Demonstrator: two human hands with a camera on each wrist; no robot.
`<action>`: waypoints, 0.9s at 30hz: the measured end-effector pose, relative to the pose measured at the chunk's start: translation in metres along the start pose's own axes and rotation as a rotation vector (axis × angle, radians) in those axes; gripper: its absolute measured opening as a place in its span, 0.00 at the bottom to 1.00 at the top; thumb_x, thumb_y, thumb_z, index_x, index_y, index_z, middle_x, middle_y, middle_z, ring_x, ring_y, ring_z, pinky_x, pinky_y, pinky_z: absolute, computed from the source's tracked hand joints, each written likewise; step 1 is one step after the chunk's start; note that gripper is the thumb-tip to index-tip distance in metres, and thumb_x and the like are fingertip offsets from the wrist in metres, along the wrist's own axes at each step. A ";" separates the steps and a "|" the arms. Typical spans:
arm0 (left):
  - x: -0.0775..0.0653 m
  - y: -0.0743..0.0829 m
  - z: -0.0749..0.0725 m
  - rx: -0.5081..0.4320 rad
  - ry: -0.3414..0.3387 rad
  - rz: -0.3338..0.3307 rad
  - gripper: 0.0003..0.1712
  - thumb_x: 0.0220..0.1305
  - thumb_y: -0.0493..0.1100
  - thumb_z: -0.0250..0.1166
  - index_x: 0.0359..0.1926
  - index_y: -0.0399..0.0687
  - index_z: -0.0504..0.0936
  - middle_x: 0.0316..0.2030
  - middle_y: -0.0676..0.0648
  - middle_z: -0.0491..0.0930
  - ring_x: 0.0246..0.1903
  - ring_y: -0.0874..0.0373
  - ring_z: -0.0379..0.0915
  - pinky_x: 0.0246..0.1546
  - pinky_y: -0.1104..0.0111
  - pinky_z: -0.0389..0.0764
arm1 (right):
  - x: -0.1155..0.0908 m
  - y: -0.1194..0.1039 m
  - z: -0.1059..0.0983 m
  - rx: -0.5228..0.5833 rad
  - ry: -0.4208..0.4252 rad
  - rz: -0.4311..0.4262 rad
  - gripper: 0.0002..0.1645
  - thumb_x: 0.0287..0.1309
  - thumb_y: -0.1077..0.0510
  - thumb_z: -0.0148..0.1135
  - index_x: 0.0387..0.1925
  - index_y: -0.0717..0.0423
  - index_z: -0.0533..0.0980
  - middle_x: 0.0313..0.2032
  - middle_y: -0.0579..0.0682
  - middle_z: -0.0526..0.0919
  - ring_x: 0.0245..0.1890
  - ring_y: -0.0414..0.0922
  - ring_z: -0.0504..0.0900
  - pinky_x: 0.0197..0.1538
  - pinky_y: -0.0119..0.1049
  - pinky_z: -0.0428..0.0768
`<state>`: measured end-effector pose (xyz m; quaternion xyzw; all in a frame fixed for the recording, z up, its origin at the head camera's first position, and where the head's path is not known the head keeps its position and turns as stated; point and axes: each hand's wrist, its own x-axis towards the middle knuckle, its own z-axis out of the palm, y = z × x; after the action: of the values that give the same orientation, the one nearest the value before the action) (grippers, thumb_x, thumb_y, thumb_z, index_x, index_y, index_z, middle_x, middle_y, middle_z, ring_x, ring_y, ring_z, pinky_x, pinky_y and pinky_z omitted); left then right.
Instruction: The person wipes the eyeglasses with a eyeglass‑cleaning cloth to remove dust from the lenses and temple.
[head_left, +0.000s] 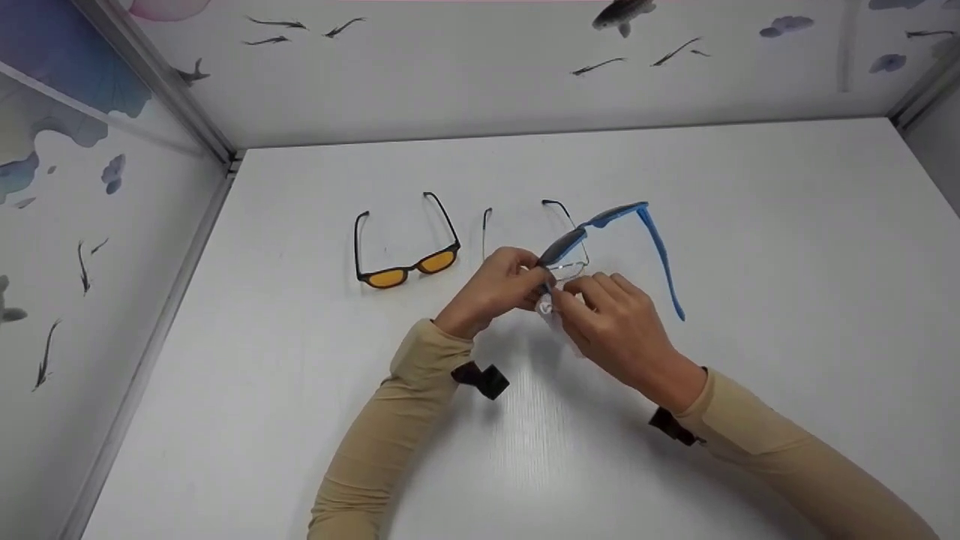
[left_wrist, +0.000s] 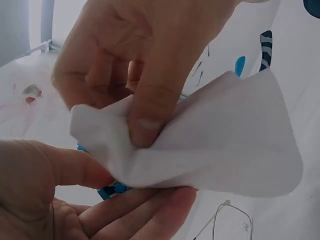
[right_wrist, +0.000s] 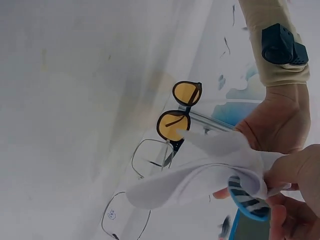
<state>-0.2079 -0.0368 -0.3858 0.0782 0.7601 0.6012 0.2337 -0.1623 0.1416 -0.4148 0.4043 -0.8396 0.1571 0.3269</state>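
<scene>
Between both hands in the head view is a pair of blue sunglasses (head_left: 615, 215) with dark lenses, held above the table. My left hand (head_left: 501, 287) grips the frame at its left end, thumb on top. A white cloth (left_wrist: 225, 142) is wrapped over part of the glasses near that end. My right hand (head_left: 619, 326) pinches this cloth, with its thumb pressing into the folds in the left wrist view. A striped, blue-edged part (right_wrist: 248, 199) of the glasses shows beside the cloth. The free blue temple (head_left: 664, 259) points toward the right forearm.
Black-framed glasses with orange lenses (head_left: 411, 271) lie on the white table (head_left: 300, 390), temples unfolded and pointing away. Thin wire-framed glasses (head_left: 576, 268) lie behind the hands, partly hidden. Printed panels (head_left: 480, 82) border the table at the back and left.
</scene>
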 end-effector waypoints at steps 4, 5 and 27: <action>0.000 0.000 -0.006 -0.031 -0.001 -0.006 0.13 0.69 0.34 0.52 0.45 0.27 0.76 0.34 0.38 0.84 0.35 0.51 0.84 0.38 0.66 0.82 | -0.013 0.003 -0.006 0.008 -0.050 -0.039 0.13 0.46 0.70 0.71 0.36 0.61 0.78 0.30 0.56 0.80 0.26 0.50 0.78 0.29 0.40 0.79; 0.000 0.001 -0.008 -0.033 -0.001 -0.007 0.13 0.69 0.35 0.52 0.46 0.27 0.75 0.34 0.37 0.84 0.35 0.50 0.84 0.38 0.66 0.82 | -0.017 0.004 -0.008 0.005 -0.063 -0.041 0.14 0.45 0.71 0.71 0.35 0.61 0.78 0.30 0.56 0.80 0.27 0.50 0.79 0.29 0.40 0.80; 0.021 0.000 0.006 -0.079 0.196 0.227 0.13 0.70 0.31 0.54 0.52 0.26 0.73 0.39 0.36 0.83 0.37 0.52 0.84 0.39 0.71 0.81 | -0.038 0.069 -0.086 -0.062 0.011 0.240 0.16 0.38 0.78 0.73 0.32 0.67 0.79 0.31 0.61 0.81 0.29 0.56 0.80 0.30 0.51 0.80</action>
<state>-0.2233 -0.0236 -0.3923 0.0953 0.7412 0.6581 0.0919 -0.1625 0.2519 -0.3769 0.2896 -0.8846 0.1714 0.3228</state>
